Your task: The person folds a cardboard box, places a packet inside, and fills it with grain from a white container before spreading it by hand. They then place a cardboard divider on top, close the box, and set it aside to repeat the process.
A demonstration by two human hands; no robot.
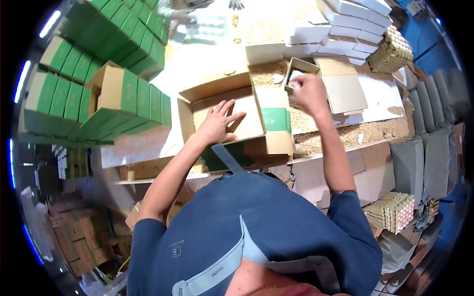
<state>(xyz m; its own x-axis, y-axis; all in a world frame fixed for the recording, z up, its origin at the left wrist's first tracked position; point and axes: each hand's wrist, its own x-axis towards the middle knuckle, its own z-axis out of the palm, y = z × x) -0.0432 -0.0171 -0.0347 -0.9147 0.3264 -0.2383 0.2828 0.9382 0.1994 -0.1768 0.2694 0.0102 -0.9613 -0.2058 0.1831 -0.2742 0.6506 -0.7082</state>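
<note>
An open cardboard box [254, 116] with green outer flaps stands in front of me on the work table. Over its inside, my left hand [217, 123] is spread with its fingers apart and holds nothing. To the right is a small open carton [302, 64] with something white inside. My right hand [308, 91] is at its near edge, fingers drawn together; what they hold, if anything, is hidden. A green-and-tan flap [275, 120] lies between the box and my right forearm.
Green boxes [111, 93] are stacked at the left, one open. White boxes [340, 32] stand at the back right, beside egg trays [392, 52]. Flat cardboard [344, 93] lies right of the small carton. Gloved hands of another person [236, 5] show at the far edge.
</note>
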